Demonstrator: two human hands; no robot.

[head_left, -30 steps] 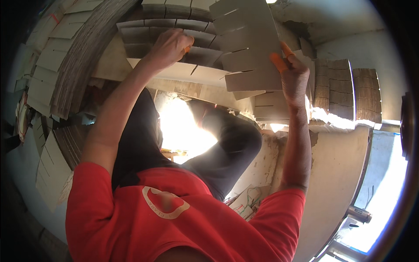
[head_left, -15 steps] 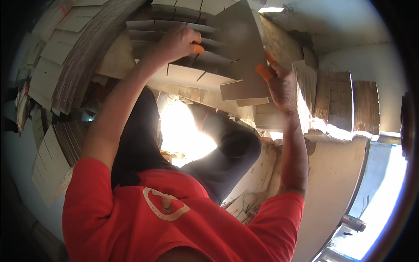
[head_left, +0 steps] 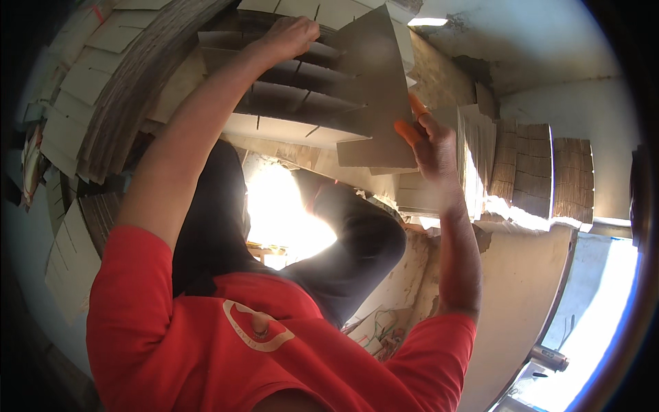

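Observation:
Several slotted cardboard strips (head_left: 295, 126) stand on edge in rows before me, their slits showing. At their right ends stands a wide grey-brown cardboard sheet (head_left: 382, 82), upright and slightly tilted, crossing the strips. My right hand (head_left: 436, 145), with orange finger covers on the thumb and a finger, pinches the right edge of that sheet. Over the far strips is my left hand (head_left: 294, 37), closed with its fingers curled down. Its fingertips are hidden, so what they hold, if anything, does not show.
A long stack of cardboard pieces (head_left: 134, 86) curves along the left. More cardboard stacks (head_left: 532, 168) stand in a row on the right by the wall. Below the strips are my dark-trousered legs (head_left: 357, 237), with a bright patch of light between them.
My left hand has moved farther away, from the middle strips to the far ones, and its orange finger covers have gone out of sight. The sheet and my right hand have shifted slightly nearer.

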